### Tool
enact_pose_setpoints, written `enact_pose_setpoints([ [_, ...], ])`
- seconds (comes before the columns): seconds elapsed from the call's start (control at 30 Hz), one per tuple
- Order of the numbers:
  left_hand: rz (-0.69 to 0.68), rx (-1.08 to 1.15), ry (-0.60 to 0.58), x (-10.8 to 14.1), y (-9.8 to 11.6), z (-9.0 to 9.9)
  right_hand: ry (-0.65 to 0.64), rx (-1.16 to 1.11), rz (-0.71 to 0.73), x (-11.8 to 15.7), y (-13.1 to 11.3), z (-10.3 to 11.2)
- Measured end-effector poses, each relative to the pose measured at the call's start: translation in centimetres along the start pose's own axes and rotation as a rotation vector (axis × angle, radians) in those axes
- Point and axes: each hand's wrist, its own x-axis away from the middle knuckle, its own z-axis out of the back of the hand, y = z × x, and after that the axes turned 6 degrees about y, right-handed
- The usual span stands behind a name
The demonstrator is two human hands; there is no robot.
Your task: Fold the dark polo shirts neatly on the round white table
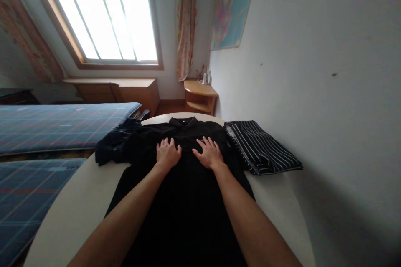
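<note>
A black collared shirt (188, 200) lies spread out on a pale round table (84, 200), its collar at the far edge. My left hand (168, 153) rests flat on the left of its chest with the fingers spread. Across the button placket, my right hand (209, 153) lies on the right of the chest, fingers also apart. Neither hand grips the cloth. Dark folded clothing (109, 148) is at the shirt's left sleeve. Black cloth with white stripes (266, 146) lies folded at the right, against the shirt's other side.
Blue plaid mattresses (62, 127) stand left of the table. A wall (338, 133) runs close along the right. Beyond the table are a wooden desk (138, 85) under a window and a corner shelf (200, 88) holding small items.
</note>
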Motion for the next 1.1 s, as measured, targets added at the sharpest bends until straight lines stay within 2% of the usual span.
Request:
enact_pose_setpoints([
  [0.13,-0.028,0.043,0.028,0.5,-0.7,-0.2,0.066,-0.056,0.034,-0.1,0.2,0.2],
  [0.23,-0.133,0.088,0.061,1.3,-1.7,-0.1,0.143,-0.097,0.063,0.4,0.2,0.6],
  [0.33,-0.252,0.142,0.044,2.4,-2.4,0.2,0.198,-0.113,0.058,1.3,-0.1,0.7],
  [0.53,-0.514,0.205,0.089,4.6,-2.6,1.5,0.120,-0.062,0.023,3.3,-1.7,-0.2],
  [0.73,-0.364,0.150,-0.115,5.2,-2.4,1.5,0.088,0.013,0.080,3.0,-1.9,0.8],
  [0.83,-0.345,0.101,-0.145,5.4,-2.5,1.4,0.116,0.041,0.145,2.3,-0.8,1.7],
  [0.9,-0.338,0.093,-0.152,5.5,-2.5,1.3,0.193,0.048,0.151,2.0,0.1,1.8],
  [1.0,-0.322,0.093,-0.181,5.1,-2.2,1.6,0.332,0.074,0.068,1.9,1.4,1.4],
  [1.1,-0.274,0.086,-0.248,3.9,-1.3,2.4,0.370,0.088,-0.080,1.6,2.4,1.0],
])
